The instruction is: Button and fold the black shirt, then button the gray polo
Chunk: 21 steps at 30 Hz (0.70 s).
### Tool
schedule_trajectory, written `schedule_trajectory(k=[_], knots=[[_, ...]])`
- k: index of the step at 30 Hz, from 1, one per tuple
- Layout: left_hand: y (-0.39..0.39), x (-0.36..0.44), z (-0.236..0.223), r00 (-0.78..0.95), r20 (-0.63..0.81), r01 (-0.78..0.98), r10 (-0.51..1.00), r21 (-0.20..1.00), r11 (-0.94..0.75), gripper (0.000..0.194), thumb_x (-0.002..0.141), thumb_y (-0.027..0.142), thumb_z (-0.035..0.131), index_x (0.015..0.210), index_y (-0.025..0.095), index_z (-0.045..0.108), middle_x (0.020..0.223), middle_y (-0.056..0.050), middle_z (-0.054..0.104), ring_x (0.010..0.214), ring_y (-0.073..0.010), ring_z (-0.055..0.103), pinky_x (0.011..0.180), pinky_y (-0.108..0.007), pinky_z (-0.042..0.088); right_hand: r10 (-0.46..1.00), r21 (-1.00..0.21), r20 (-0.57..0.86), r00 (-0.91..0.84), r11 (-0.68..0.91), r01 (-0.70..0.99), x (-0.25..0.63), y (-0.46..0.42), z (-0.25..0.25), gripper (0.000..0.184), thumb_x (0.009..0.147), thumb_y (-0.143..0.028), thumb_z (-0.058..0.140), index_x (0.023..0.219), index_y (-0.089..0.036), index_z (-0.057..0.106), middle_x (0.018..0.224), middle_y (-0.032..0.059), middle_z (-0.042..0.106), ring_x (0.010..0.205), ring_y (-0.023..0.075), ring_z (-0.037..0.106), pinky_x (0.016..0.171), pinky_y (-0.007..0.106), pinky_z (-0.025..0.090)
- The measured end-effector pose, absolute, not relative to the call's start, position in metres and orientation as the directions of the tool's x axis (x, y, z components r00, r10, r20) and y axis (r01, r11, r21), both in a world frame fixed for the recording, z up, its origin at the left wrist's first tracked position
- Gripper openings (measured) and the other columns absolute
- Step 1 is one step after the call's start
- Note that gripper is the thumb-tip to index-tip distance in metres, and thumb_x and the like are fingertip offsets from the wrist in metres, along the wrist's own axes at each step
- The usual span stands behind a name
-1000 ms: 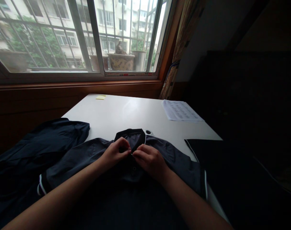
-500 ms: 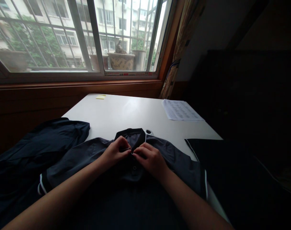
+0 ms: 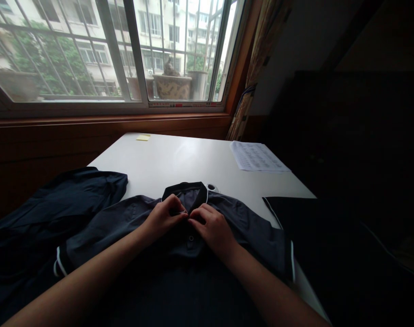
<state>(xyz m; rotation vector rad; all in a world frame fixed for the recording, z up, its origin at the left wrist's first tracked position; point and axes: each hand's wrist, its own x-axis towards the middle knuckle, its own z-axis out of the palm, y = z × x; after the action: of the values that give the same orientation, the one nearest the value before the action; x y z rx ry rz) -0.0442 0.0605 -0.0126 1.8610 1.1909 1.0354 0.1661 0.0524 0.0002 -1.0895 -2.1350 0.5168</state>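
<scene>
A dark polo shirt (image 3: 247,227) with white piping lies front up on the white table (image 3: 179,159), its collar (image 3: 188,190) toward the window. My left hand (image 3: 164,218) and my right hand (image 3: 211,227) meet at the button placket just below the collar, fingers pinched on the cloth there. One button (image 3: 191,238) shows below my fingers. What sits between my fingertips is too small to make out.
A second dark garment (image 3: 57,200) is heaped at the left. Another dark cloth (image 3: 295,213) hangs at the right table edge. A printed sheet (image 3: 257,156) lies at the far right, a yellow sticky note (image 3: 143,137) at the far edge, and a small round object (image 3: 211,187) behind the collar.
Both hands have crept slightly up the placket toward the collar; the fingers have closed tighter together. The shirt has not shifted.
</scene>
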Motion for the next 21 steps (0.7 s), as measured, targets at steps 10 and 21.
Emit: schedule_trajectory(k=[10, 21], knots=[[0.058, -0.044, -0.007, 0.183, 0.331, 0.435, 0.926, 0.817, -0.378, 0.017, 0.095, 0.037, 0.063, 0.091, 0.021, 0.063, 0.087, -0.002, 0.068, 0.081, -0.0177, 0.065, 0.075, -0.030, 0.051, 0.800, -0.634, 0.427, -0.422, 0.598, 0.491, 0.169, 0.056, -0.004, 0.009, 0.089, -0.014, 0.070, 0.087, -0.021, 0.065, 0.087, 0.0001, 0.061, 0.080, 0.0163, 0.062, 0.075, 0.028, 0.049], [0.065, -0.053, -0.011, 0.413, 0.406, 0.691, 0.815, 0.443, -0.571, 0.021, 0.097, 0.024, 0.059, 0.116, 0.028, 0.068, 0.117, -0.004, 0.070, 0.113, -0.0263, 0.053, 0.101, -0.046, 0.045, 0.816, -0.656, 0.470, -0.336, 0.578, 0.485, 0.176, 0.063, -0.011, 0.029, 0.093, -0.013, 0.059, 0.119, -0.025, 0.064, 0.121, 0.0069, 0.058, 0.083, 0.0154, 0.065, 0.087, 0.036, 0.057]])
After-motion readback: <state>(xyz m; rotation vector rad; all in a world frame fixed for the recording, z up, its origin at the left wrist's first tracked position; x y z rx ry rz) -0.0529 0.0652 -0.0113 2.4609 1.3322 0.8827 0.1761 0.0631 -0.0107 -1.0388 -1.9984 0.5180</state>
